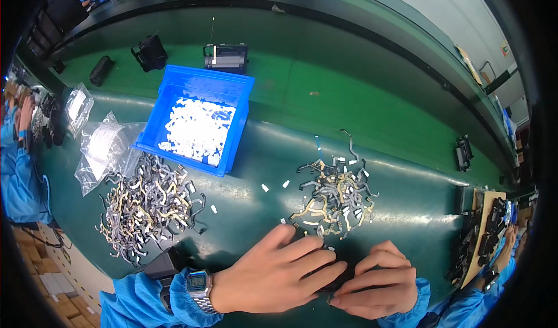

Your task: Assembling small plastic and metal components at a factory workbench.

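Observation:
My left hand (282,273), with a steel watch (197,282) at its wrist, is bent over the near edge of the green table. Its fingers curl together, and whatever they grip is hidden beneath them. Close beside it, my right hand (378,284) is closed, thumb and fingertips pinched on a small dark piece too hidden to name. Just beyond both hands lies a loose pile of short grey and yellowish cable pieces (339,189) with small white connectors. A larger heap of similar cables (148,209) spreads to the left of my left hand.
A blue bin (237,131) of small white pieces (197,131) stands at centre left. Clear plastic bags (106,145) lie beside it. A few white connectors (265,188) are scattered between the piles. Co-workers' arms show at the left (26,177) and right (491,287) edges, near dark parts (493,226).

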The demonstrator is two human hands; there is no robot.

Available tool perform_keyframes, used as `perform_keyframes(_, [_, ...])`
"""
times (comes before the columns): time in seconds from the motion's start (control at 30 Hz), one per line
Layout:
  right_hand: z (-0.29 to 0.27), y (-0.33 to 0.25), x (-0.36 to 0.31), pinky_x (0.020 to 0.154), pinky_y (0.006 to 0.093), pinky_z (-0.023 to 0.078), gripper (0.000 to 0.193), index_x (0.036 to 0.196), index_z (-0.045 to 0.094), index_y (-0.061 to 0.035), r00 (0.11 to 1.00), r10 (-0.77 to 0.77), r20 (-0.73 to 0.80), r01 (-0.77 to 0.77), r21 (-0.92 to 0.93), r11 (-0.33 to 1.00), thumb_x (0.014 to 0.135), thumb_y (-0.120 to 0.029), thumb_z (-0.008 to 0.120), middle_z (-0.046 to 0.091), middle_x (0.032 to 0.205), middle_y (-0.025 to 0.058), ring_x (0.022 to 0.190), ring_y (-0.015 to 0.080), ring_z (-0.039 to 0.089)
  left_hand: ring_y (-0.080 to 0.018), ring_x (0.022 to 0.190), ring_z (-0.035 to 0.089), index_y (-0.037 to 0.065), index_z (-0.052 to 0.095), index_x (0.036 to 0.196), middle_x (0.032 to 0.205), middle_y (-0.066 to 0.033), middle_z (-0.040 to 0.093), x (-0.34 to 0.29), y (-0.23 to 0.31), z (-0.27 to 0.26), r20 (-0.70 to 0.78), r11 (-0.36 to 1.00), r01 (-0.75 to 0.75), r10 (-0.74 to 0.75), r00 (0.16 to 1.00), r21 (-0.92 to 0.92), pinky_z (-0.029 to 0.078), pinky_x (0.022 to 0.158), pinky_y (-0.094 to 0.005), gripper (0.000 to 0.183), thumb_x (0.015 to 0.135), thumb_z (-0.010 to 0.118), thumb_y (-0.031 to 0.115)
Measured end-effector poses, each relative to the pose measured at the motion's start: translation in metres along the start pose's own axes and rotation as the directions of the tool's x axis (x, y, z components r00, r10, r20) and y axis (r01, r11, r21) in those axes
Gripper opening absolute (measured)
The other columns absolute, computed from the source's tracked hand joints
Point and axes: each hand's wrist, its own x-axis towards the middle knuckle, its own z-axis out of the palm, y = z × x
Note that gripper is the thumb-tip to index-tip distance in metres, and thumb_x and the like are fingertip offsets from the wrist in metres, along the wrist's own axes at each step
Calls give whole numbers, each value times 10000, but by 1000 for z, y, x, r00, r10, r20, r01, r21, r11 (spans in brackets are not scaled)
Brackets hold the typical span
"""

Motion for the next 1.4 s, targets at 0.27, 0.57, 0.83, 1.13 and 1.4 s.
perform_keyframes(0.27, [4, -11, 7, 695, 308, 411, 299, 957, 863, -230, 1000, 26, -9, -26, -8, 1000, 670, -169, 920, 784, 912, -88, 789, 126, 615, -185, 1122, 582, 203, 709, 1309, 1222, 35, 652, -1, 1, 0, -15, 1000, -19, 19, 1000, 6, 400, 874, -397, 521, 836, 796, 405])
perform_keyframes(0.57, [15, -11, 6, 711, 299, 432, 293, 933, 860, -233, 999, 33, -32, -35, -67, 997, 654, -170, 925, 786, 913, -92, 814, 120, 643, -185, 1118, 582, 202, 713, 1298, 1218, 33, 651, -1, 1, 0, 2, 1000, -13, 13, 1000, 22, 399, 867, -395, 494, 846, 787, 388])
perform_keyframes(0.83, [17, -12, 7, 718, 296, 447, 278, 928, 859, -223, 996, 54, -66, -63, -140, 988, 661, -181, 925, 780, 901, -94, 798, 130, 647, -192, 1117, 587, 196, 717, 1276, 1213, 31, 656, 0, -6, -9, -42, 998, -13, 11, 999, -65, 395, 874, -390, 482, 844, 796, 397])
perform_keyframes(1.13, [21, -6, 5, 750, 316, 487, 201, 880, 840, -175, 987, 106, -122, -117, -91, 989, 701, -172, 929, 765, 866, -66, 783, 159, 641, -136, 911, 541, 168, 694, 870, 924, 66, 566, 0, -18, -16, -124, 993, -96, 87, 988, -70, 375, 779, -337, 128, 762, 759, 195])
perform_keyframes(1.4, [19, -11, 8, 829, 386, 530, 499, 1093, 727, -134, 962, 265, -60, -271, -146, 952, 704, -336, 966, 679, 1173, 44, 1015, 259, 621, -132, 901, 531, 164, 700, 863, 891, 65, 534, 0, -19, -15, -91, 990, -141, 140, 986, -4, 388, 785, -337, 156, 710, 708, 196])
